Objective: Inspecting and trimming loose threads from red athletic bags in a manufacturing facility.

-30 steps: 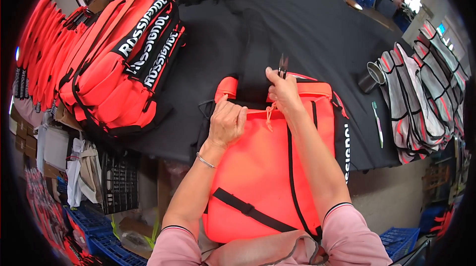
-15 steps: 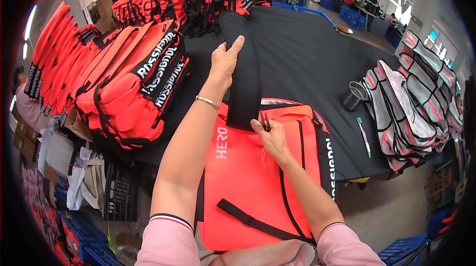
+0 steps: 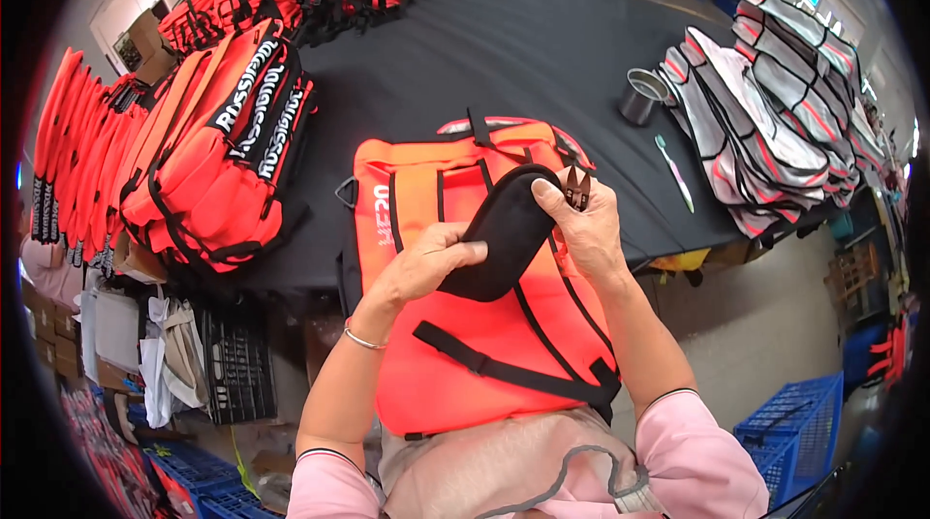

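Beneath the black flap (image 3: 506, 236), the orange backpack (image 3: 453, 318) is partly hidden.

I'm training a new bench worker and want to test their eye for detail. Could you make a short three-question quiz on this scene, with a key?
1. True or false: only the left hand touches the black padded piece.
2. What tool is in the right hand?
3. From the person's viewpoint, where on the black-covered table does the toothbrush lie? A) left of the orange-red bag in front of them; B) right of it; C) under it.

Key:
1. False; the right thumb is on it too.
2. Small pointed snips.
3. B.
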### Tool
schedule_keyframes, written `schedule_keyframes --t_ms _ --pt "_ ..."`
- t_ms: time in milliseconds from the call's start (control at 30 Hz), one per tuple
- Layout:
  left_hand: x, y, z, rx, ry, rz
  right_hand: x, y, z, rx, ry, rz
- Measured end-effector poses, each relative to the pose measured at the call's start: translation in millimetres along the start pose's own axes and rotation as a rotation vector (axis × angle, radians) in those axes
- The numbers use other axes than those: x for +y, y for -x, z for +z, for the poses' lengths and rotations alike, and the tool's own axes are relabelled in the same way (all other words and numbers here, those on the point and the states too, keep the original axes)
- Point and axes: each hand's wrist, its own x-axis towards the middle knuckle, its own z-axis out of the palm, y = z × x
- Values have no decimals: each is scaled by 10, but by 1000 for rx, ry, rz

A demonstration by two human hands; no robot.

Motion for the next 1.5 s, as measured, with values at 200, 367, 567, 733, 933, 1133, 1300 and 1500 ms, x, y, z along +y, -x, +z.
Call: schedule_keyframes --t_ms 200,367,567,733,933,1133,1300,1500 --pt "22 120 459 298 -276 260 -248 395 43 -105 -112 109" --pt "-314 329 449 325 -331 324 -154 446 20 -229 45 182" --pt "-707 285 405 414 -447 586 472 587 230 -122 -405 854" --pt "-961 342 358 513 -329 503 331 546 214 -334 13 866" --pt "-1154 368 372 673 -287 488 123 855 134 -220 248 323" --pt "-1086 400 434 620 -292 444 106 1031 121 -113 370 264" --pt "-1130 384 418 598 -304 503 172 987 147 -187 448 272" --pt "-1154 395 413 579 -290 482 242 986 116 -207 465 215"
